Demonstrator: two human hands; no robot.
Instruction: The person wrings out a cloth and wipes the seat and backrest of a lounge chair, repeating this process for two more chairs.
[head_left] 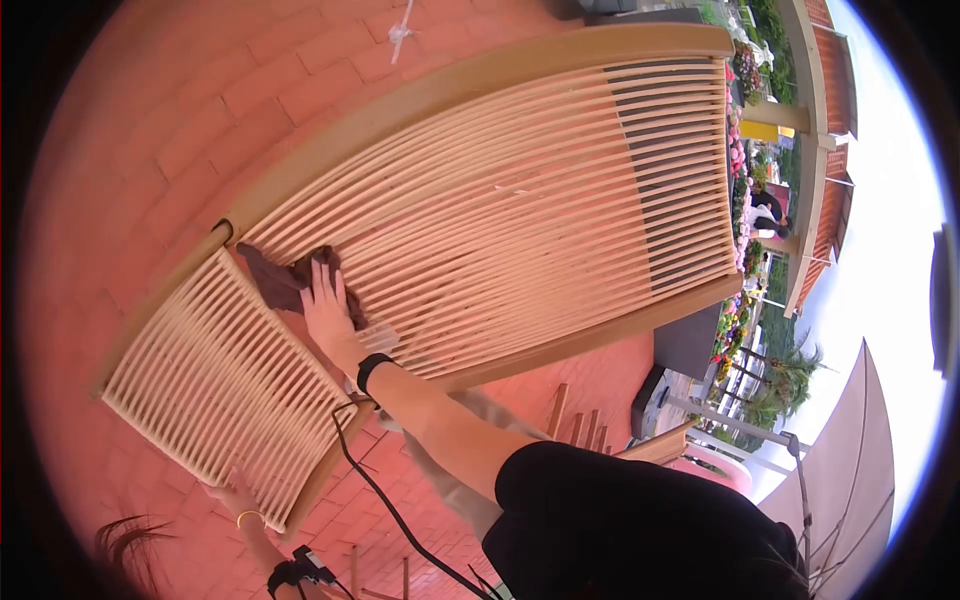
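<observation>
A wooden slatted sun lounger fills the middle of the view, with a hinged slatted section at its lower left. My right hand lies flat on a dark brown cloth and presses it onto the slats near the hinge. A black band circles that wrist, and the upper arm wears a black sleeve. My left hand, with a thin gold bracelet, holds the lower end of the hinged section's frame.
Red brick paving lies all around the lounger. A black cable hangs across the lower middle. Further wooden furniture, a dark cushion, flower beds, a person in the distance and a folded parasol stand at the right.
</observation>
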